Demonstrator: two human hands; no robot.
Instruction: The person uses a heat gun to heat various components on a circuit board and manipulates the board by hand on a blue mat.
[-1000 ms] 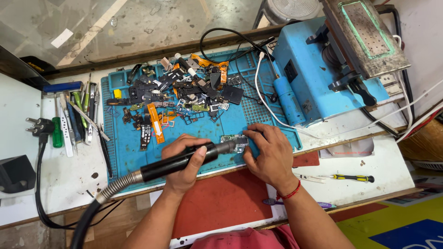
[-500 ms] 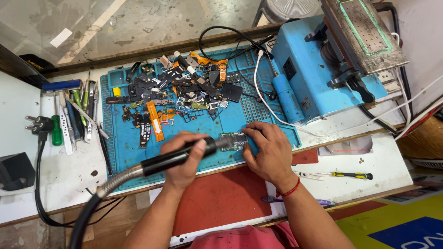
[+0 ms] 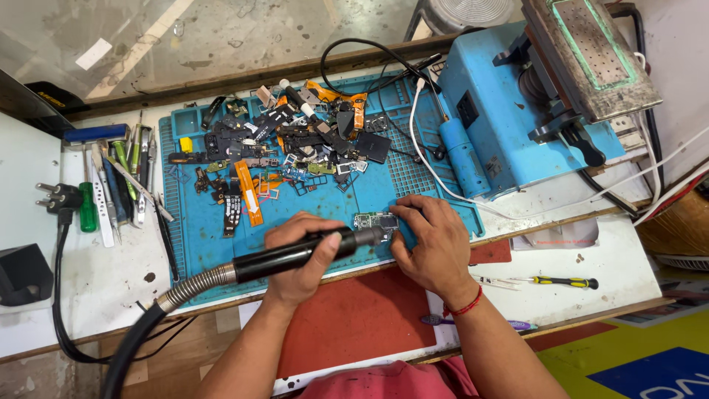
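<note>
That little green circuit board (image 3: pixel 375 220) sits mid-frame on the blue mat (image 3: pixel 413 193), pinned under your right hand (image 3: pixel 436 247) fingertips. Your left hand (image 3: pixel 299 255) is wrapped tight around the black hot-air handle (image 3: pixel 295 255), nozzle touching the board's lower edge

White surface (image 3: pixel 111 288), worn and stained. Blue work mat (image 3: pixel 199 244) lies centre on it. Left of mat: row of tweezers and screwdrivers (image 3: pixel 122 177), black plug (image 3: pixel 60 198), black box (image 3: pixel 22 273). Right of mat: blue machine (image 3: pixel 517 140), yellow-handled screwdriver (image 3: pixel 561 281). Just below mat: red pad (image 3: pixel 354 318).
</note>
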